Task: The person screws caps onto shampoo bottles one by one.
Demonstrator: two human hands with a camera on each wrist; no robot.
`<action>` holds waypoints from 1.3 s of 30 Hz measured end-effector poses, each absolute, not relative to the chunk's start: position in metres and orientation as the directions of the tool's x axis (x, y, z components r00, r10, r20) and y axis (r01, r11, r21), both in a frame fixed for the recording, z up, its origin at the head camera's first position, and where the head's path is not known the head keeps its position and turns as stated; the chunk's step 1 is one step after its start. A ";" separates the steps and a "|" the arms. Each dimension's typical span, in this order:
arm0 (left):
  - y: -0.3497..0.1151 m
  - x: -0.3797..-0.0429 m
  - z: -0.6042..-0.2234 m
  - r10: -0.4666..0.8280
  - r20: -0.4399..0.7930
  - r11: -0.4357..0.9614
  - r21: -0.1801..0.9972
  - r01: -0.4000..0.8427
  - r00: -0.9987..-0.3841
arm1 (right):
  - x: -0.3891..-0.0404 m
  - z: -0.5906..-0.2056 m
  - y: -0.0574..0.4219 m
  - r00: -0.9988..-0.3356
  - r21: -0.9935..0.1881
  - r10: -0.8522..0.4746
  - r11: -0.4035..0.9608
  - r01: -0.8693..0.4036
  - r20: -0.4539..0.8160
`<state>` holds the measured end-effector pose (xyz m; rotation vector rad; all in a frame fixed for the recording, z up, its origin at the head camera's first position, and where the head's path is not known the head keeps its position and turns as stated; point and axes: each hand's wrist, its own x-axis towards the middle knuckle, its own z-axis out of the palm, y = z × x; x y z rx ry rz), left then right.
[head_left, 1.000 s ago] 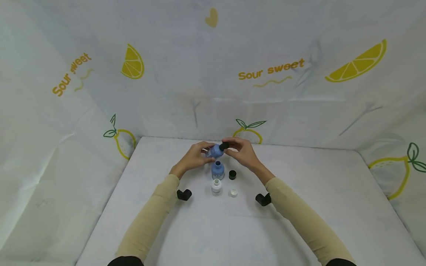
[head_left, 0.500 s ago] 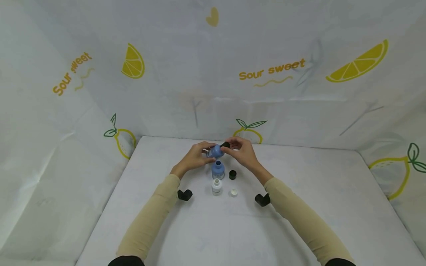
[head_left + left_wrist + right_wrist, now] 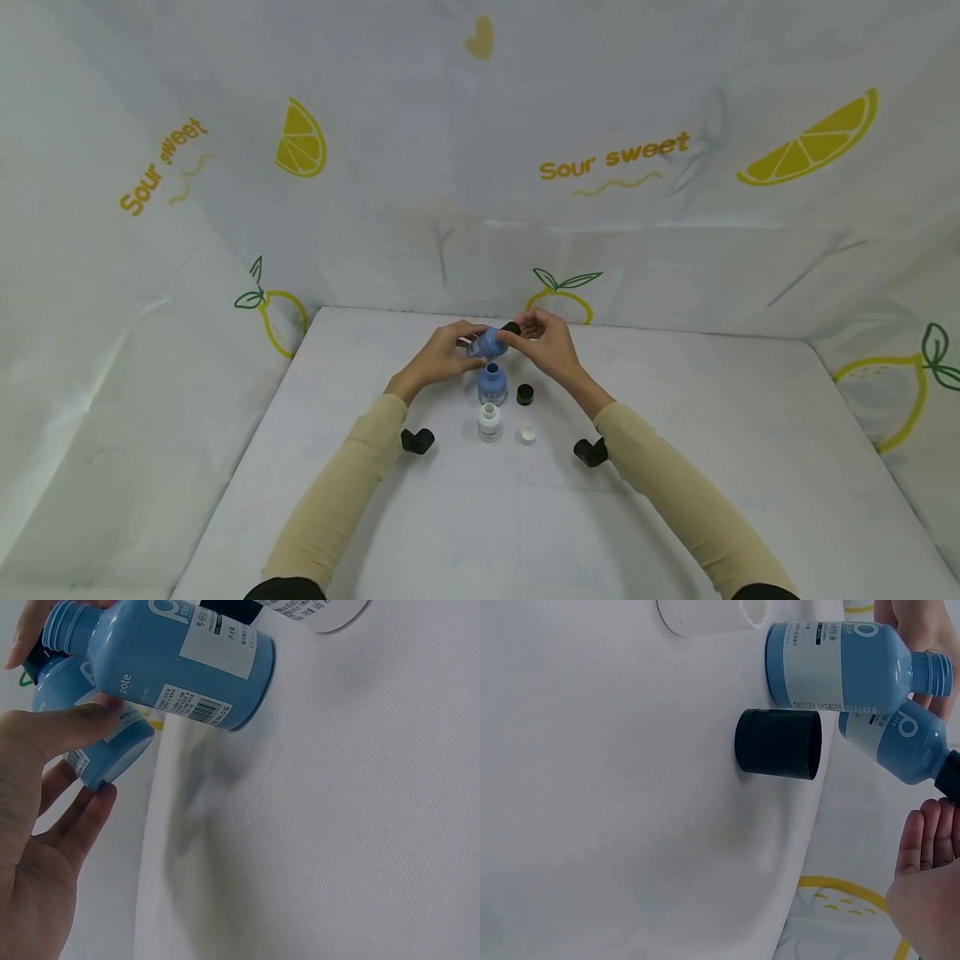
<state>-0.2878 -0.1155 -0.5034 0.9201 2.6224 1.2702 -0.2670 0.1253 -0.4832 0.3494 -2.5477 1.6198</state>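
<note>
Above the table's far part, my left hand [image 3: 442, 354] holds a blue bottle [image 3: 486, 342] tilted, its neck pointing up to the right. Fingers and thumb grip its body near the base, as the left wrist view shows. My right hand [image 3: 551, 343] pinches the black cap [image 3: 512, 328] at that bottle's neck, the thumb in front of it. Close below stands a second blue bottle [image 3: 836, 666], upright and uncapped, its threaded neck bare. A loose black cap [image 3: 778, 744] sits to its right on the table.
Nearer the body, an uncapped white bottle [image 3: 489, 423] stands upright, with a white cap [image 3: 527, 435] lying to its right. Behind the white table [image 3: 480, 533] hangs a lemon-printed sheet [image 3: 420, 167]. Black wrist-camera mounts [image 3: 417, 441] show at both forearms.
The right hand's fingers have shifted round the black cap, the index finger drawing back from over it. The held bottle and its cap have edged slightly right; the standing things keep their places.
</note>
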 end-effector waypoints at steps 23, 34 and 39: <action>-0.116 -0.287 -0.504 0.543 0.191 0.473 0.734 0.486 -0.817 | -0.268 -0.483 0.138 -0.906 -0.912 -0.344 0.235 -0.335 0.244; -0.117 -0.284 -0.501 0.542 0.185 0.484 0.729 0.484 -0.820 | -0.271 -0.482 0.139 -0.876 -0.904 -0.394 0.199 -0.378 0.279; -0.117 -0.286 -0.502 0.541 0.182 0.483 0.733 0.480 -0.821 | -0.270 -0.481 0.138 -0.878 -0.903 -0.390 0.207 -0.377 0.277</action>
